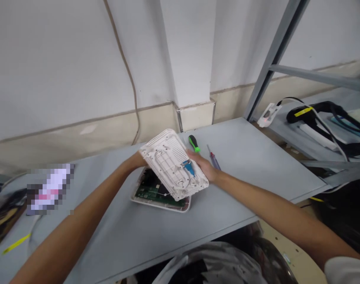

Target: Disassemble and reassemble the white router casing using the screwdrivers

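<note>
A white perforated plastic cover (pixel 168 157) is held tilted between my two hands, its ribbed face toward me. On that face sits a blue connector (pixel 188 167). My left hand (pixel 140 157) grips the cover's left edge, its fingers mostly hidden behind it. Along the right edge, my right hand (pixel 205 165) is closed on the cover too. Below it, a white tray-like housing (pixel 160 206) lies on the table with a green circuit board (pixel 147 192) inside, partly covered from view. A thin white wire crosses the board.
Behind my right hand lie a green-and-black screwdriver (pixel 194 142) and a purple-handled screwdriver (pixel 213 158) on the grey table (pixel 250 157). A blurred-out screen (pixel 51 189) is at left. A metal rack (pixel 274 63) with cables stands right; a plastic-lined bin (pixel 215 262) is below.
</note>
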Tool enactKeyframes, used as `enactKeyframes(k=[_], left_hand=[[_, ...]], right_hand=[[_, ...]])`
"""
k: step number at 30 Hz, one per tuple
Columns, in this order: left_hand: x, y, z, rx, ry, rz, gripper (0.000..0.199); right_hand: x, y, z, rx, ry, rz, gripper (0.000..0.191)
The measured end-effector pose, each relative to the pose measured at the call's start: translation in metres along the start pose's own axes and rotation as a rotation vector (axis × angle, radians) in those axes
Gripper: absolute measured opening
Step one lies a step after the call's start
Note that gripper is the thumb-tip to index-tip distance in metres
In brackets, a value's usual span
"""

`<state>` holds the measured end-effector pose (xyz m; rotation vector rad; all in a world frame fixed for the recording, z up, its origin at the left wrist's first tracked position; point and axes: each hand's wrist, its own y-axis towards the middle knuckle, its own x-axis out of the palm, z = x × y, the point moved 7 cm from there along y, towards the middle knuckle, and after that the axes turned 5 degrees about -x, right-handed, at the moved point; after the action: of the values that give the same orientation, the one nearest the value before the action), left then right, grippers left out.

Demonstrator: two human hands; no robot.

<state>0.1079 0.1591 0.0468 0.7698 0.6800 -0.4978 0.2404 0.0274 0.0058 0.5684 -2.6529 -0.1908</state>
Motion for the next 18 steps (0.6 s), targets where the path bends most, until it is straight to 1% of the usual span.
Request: enactKeyframes(k=[1, 3, 4, 5, 6, 8, 9, 11, 12, 13, 14, 16, 18], left_hand=[[-0.004, -0.013, 0.002, 0.010, 0.002, -0.069, 0.050], [-0.003, -0.036, 0.001, -0.053, -0.013, -0.247, 0.038], [-0.004, -0.046, 0.000, -0.100, -0.017, -0.301, 0.031], [-0.005, -0.054, -0.002, -0.150, -0.016, -0.325, 0.026], [-0.008, -0.061, -0.003, -0.195, -0.010, -0.313, 0.022], [-0.015, -0.070, -0.003, -0.260, -0.013, -0.233, 0.021], [-0.018, -0.074, 0.000, -0.286, -0.046, -0.190, 0.023], [-0.021, -0.079, 0.007, -0.331, -0.198, -0.100, 0.031], [-0.021, -0.081, 0.012, -0.347, -0.315, -0.057, 0.038], [-0.022, -0.081, 0.017, -0.359, -0.448, 0.011, 0.042], [-0.022, -0.082, 0.021, -0.364, -0.559, 0.053, 0.046], [-0.019, -0.082, 0.027, -0.405, -0.679, 0.096, 0.051], [-0.016, -0.083, 0.027, -0.472, -0.728, 0.118, 0.055]], right_hand=[[-0.001, 0.001, 0.000, -0.015, 0.027, 0.019, 0.062], [-0.004, 0.003, 0.000, -0.039, 0.041, 0.049, 0.066], [-0.007, 0.004, -0.001, -0.051, 0.033, 0.068, 0.068], [-0.011, 0.006, -0.002, -0.061, 0.015, 0.093, 0.069], [-0.015, 0.007, -0.004, -0.067, -0.011, 0.117, 0.071], [-0.021, 0.009, -0.004, -0.054, -0.065, 0.146, 0.077], [-0.023, 0.010, -0.003, -0.033, -0.085, 0.144, 0.079], [-0.025, 0.011, 0.002, 0.018, -0.101, 0.133, 0.081], [-0.026, 0.011, 0.005, 0.036, -0.109, 0.145, 0.080], [-0.028, 0.011, 0.006, 0.042, -0.128, 0.173, 0.077], [-0.029, 0.011, 0.007, 0.034, -0.161, 0.215, 0.073], [-0.031, 0.010, 0.006, -0.023, -0.279, 0.301, 0.063], [-0.028, 0.007, 0.001, -0.118, -0.426, 0.363, 0.053]])
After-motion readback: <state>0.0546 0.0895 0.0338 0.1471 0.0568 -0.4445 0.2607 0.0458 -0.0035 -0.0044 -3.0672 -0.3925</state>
